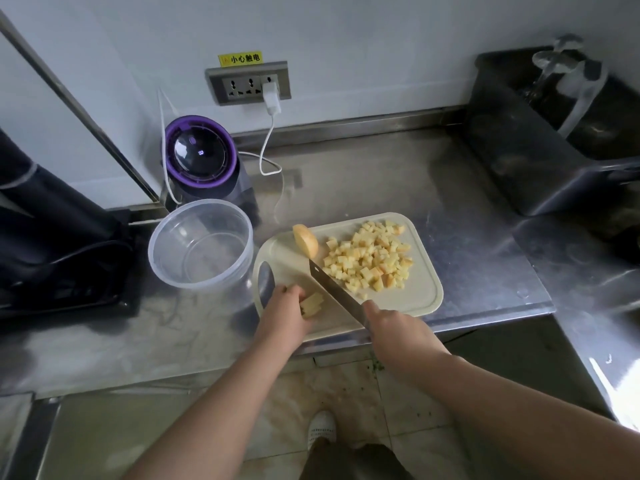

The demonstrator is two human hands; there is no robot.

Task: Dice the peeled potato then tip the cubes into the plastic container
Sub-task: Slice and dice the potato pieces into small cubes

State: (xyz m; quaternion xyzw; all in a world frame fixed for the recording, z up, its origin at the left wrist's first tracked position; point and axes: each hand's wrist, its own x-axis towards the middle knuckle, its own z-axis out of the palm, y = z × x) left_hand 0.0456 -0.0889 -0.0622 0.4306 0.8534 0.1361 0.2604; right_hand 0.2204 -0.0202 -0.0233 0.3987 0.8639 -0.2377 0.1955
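Note:
A cream cutting board (pixel 420 296) lies on the steel counter. A heap of pale yellow potato cubes (pixel 369 259) covers its far right part. An uncut potato piece (pixel 305 240) rests at the board's far left. My left hand (pixel 289 315) holds a bundle of potato strips (pixel 311 304) against the board's near left. My right hand (pixel 393 329) grips the handle of a knife (pixel 334 291), whose blade slants just right of the strips. The clear plastic container (pixel 201 245) stands upright to the left of the board, with no cubes inside.
A purple-rimmed appliance (pixel 201 157) stands behind the container, its white cable (pixel 268 147) running to a wall socket (pixel 247 84). A black device (pixel 52 237) sits at the left. A steel sink with a tap (pixel 561 126) lies at the right. The counter's front edge (pixel 485 320) is close to the board.

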